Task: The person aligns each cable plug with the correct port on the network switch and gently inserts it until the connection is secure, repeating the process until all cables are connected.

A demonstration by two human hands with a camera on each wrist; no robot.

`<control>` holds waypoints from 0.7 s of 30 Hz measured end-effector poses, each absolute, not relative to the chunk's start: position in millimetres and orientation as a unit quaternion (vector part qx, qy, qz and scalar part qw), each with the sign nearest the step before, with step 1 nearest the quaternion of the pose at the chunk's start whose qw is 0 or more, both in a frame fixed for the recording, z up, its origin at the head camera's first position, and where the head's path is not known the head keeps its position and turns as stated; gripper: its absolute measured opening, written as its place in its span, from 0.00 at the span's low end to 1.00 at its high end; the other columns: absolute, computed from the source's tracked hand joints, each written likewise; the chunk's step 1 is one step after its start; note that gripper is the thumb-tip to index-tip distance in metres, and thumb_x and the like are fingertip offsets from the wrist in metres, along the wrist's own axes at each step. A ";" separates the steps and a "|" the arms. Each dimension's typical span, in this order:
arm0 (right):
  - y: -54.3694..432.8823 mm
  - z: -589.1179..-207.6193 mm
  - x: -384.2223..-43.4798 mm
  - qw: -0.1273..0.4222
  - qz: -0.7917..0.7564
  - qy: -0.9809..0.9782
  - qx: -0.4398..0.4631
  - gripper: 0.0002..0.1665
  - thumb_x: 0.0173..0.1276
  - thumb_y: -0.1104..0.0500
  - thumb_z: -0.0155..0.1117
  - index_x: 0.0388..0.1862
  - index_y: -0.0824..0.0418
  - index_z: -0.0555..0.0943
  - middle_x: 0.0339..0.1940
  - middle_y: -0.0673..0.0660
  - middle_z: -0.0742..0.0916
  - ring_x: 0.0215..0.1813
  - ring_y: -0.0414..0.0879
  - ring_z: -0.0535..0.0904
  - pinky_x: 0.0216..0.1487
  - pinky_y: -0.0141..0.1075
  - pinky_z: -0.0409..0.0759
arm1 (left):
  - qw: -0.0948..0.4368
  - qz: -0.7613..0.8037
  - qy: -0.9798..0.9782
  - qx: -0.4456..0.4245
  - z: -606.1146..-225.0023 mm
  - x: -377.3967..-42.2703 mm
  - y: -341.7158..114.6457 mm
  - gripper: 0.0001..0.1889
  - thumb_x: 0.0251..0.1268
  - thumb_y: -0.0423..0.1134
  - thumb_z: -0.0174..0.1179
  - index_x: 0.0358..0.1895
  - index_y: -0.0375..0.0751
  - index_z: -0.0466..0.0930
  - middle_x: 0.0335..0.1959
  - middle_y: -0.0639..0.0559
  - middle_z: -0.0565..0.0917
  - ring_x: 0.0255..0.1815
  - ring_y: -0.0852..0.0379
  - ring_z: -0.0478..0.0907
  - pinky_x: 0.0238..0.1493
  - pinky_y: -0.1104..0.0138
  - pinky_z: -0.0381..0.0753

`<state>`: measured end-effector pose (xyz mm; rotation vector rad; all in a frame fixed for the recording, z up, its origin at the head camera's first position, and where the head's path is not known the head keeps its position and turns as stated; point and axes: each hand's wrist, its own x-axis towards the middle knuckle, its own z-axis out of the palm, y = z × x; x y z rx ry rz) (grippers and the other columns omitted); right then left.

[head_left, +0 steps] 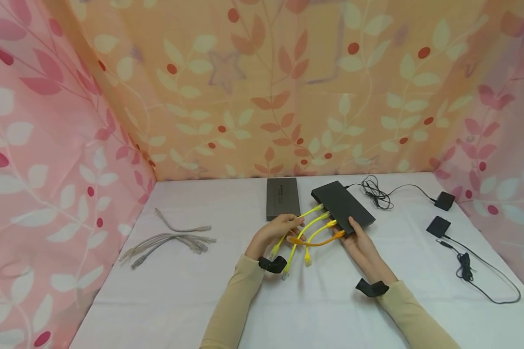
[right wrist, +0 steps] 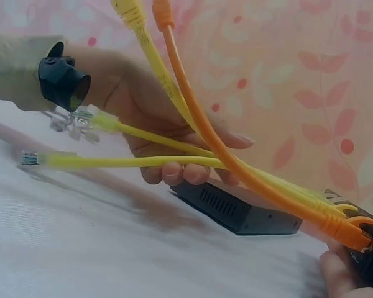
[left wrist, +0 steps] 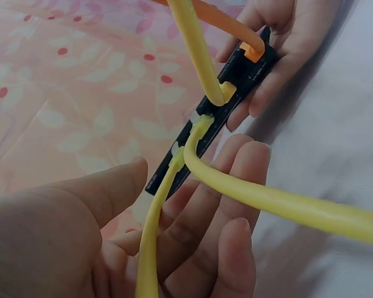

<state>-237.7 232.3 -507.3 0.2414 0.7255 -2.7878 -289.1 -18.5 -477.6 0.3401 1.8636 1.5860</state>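
My right hand (head_left: 361, 245) grips a black network switch (head_left: 342, 206) by its near right end, thumb on top and fingers beneath, holding it tilted. Three yellow network cables (left wrist: 255, 192) and one orange network cable (right wrist: 224, 152) are plugged into ports along its edge. Their other ends hang free, with clear plugs showing on the yellow ones. Among the cables is my left hand (head_left: 279, 230), thumb spread away from loosely bent fingers. In the left wrist view, one yellow cable passes between thumb and fingers without being pinched, while another crosses over the fingertips.
A second dark grey box (head_left: 282, 194) lies flat behind my left hand. Several grey network cables (head_left: 170, 237) lie on the white-covered table at the left. At the right are two black power adapters (head_left: 444, 200) with coiled cords. Patterned cloth (head_left: 262, 87) walls the back and sides.
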 end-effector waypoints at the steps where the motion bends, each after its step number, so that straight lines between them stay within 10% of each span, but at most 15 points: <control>1: 233.2 -507.4 -238.4 0.125 -0.959 0.242 0.083 0.44 0.72 0.57 0.50 0.74 0.42 0.35 0.75 0.45 0.44 0.76 0.44 0.41 0.72 0.40 0.48 | 0.327 0.603 0.716 0.129 -477.3 -289.3 -19.2 0.20 0.70 0.50 0.48 0.46 0.35 0.76 0.32 0.42 0.84 0.26 0.54 0.78 0.23 0.71 0.70; 21: 258.8 -506.3 -269.5 0.115 -0.986 0.038 0.116 0.45 0.69 0.57 0.54 0.72 0.33 0.40 0.74 0.35 0.46 0.75 0.35 0.40 0.73 0.34 0.38 | 0.261 0.617 0.733 0.115 -470.4 -294.4 -40.0 0.20 0.70 0.50 0.49 0.47 0.35 0.74 0.36 0.40 0.84 0.32 0.53 0.84 0.31 0.65 0.80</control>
